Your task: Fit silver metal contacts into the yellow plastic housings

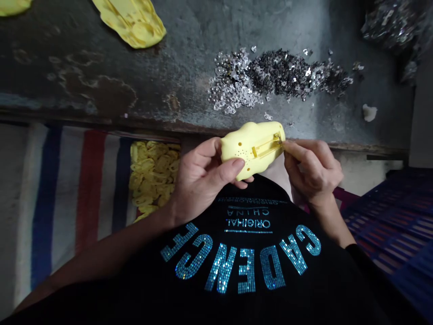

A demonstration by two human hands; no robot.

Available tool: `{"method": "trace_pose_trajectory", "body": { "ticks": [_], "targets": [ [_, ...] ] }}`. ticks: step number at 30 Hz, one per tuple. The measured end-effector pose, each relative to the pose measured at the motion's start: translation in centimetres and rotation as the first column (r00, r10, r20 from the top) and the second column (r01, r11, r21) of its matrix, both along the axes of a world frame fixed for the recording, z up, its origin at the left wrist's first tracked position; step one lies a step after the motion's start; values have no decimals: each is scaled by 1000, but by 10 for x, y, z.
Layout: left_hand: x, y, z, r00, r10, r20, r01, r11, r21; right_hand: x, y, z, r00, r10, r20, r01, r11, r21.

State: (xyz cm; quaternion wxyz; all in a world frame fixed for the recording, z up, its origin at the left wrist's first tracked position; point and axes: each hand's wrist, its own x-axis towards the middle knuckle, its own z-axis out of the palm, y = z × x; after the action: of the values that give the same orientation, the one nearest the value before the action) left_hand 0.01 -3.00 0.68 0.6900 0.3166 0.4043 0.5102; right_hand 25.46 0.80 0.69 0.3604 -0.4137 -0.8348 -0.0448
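Note:
My left hand [206, 178] is closed around a yellow plastic casing [252, 149], with the thumb on its face. The casing is rounded and wavy-edged, with small speaker holes, two round holes and a long recessed battery slot turned up. At the slot's right end sits a small metal battery contact [278, 137]. My right hand [311, 169] pinches at that end, thumb and forefinger on the contact, partly hiding it. Just beyond the casing, on the workbench [189, 58], lies a heap of small shiny metal contacts [277, 74].
More yellow casings [135, 22] lie at the bench's far left. A striped sack [88, 189] holding many yellow parts [154, 176] stands below left. A clear bag of metal pieces [389, 22] is far right, near a white lump [369, 112]. A blue crate [399, 216] stands lower right.

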Motion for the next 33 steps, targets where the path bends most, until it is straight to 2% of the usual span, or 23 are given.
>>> {"method": "trace_pose_trajectory", "body": {
  "ticks": [2,4,6,9,11,14,17,23,29,33],
  "targets": [
    [0,-1,1,1000,9,2,-9,1000,20,1,-2,-1,1000,5,11,-5,1000,12],
    [1,-2,3,1000,24,-15,-24,999,38,0,-4,1,1000,0,-14,0,1000,-28],
    [2,-3,6,998,38,-58,-36,999,36,-1,-6,6,997,-8,-73,-2,991,-134],
    [3,-4,11,990,38,-139,-37,999,12,-1,-4,13,975,-20,-219,-55,942,-332],
    [4,-3,13,986,41,-159,-40,999,11,0,-1,16,943,-64,-326,-76,914,-399],
    [4,-3,13,988,33,-152,-32,999,10,3,4,16,902,-132,-410,-58,906,-420],
    [4,-4,12,993,15,-120,-14,1000,11,4,8,14,895,-137,-423,-72,894,-443],
    [4,-3,10,996,18,-89,-17,1000,15,8,9,8,792,-184,-582,-224,800,-557],
    [4,-2,11,991,-4,-135,5,1000,3,4,9,7,850,-147,-506,-184,818,-546],
    [3,-1,9,994,8,-113,-8,1000,1,0,6,6,812,-148,-564,-265,768,-583]
  ]
}}
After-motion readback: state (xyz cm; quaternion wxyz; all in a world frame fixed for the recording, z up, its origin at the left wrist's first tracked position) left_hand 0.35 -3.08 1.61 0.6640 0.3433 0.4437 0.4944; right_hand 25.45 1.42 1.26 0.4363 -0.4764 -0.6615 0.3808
